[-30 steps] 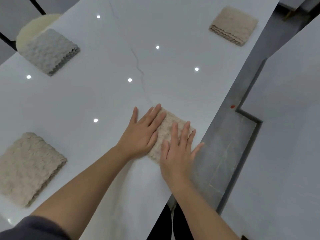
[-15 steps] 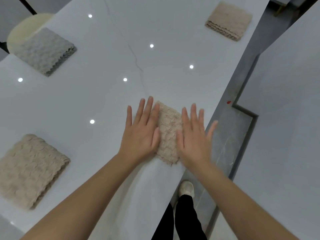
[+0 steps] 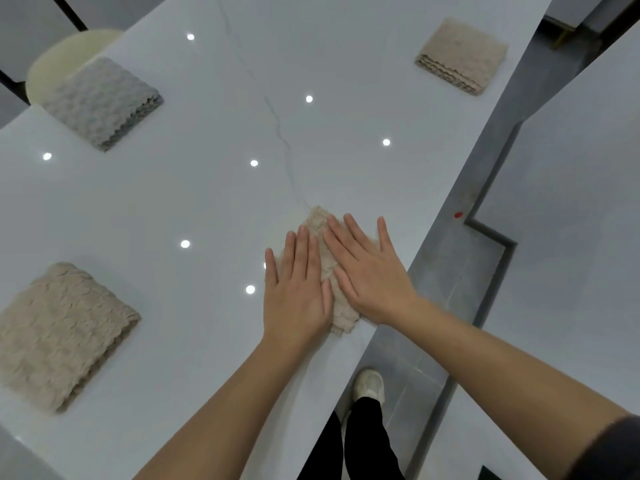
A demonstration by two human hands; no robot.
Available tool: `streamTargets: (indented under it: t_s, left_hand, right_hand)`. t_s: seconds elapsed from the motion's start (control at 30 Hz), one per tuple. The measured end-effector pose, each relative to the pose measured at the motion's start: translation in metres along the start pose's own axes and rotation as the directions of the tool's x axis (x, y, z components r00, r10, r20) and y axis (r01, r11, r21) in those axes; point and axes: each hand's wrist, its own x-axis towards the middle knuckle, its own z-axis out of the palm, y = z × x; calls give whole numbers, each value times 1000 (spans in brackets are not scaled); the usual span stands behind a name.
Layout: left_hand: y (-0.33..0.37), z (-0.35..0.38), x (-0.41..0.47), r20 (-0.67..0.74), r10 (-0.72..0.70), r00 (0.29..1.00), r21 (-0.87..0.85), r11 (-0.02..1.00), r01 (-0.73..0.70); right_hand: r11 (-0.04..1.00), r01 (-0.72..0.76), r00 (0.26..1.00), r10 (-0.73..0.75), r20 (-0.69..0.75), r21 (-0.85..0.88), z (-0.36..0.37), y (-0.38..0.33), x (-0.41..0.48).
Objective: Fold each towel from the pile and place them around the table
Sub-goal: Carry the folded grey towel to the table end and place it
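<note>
White table [image 3: 214, 209], both hands flat w/ straight fingers on folded beige towel [image 3: 317, 220]

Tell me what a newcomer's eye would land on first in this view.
First, the left hand and right hand, laid flat side by side on a folded beige towel at the right edge of the white table. Next, three more folded towels spaced around it: the grey towel far left, the near tan towel on the left, the far tan towel on the right.
</note>
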Motion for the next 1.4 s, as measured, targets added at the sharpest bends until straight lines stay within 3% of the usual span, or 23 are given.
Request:
streamTargets:
  t_s: [0.4, 0.57, 0.93, 1.17, 1.4]
  left_hand:
    - [6, -21, 5, -8, 31, 999, -24, 999, -31]
    - [17, -5, 9, 88, 44, 995, 13, 999, -46]
    - [41, -24, 15, 88, -65, 994, 32, 998, 63]
    - [123, -47, 54, 24, -250, 968, -48, 967, 251]
    - [194, -43, 116, 23, -201, 979, -107, 974, 202]
  right_hand:
    - [998, -46, 996, 44, 74, 38, -27, 24, -9]
    - [998, 52, 989, -54, 136, 20, -20, 39, -11]
    - [983, 138, 972, -158, 172, 122, -25, 70, -9]
    - [995, 73, 972, -86, 219, 68, -66, 156, -19]
    - [992, -100, 980, 85, 181, 74, -105, 245, -30]
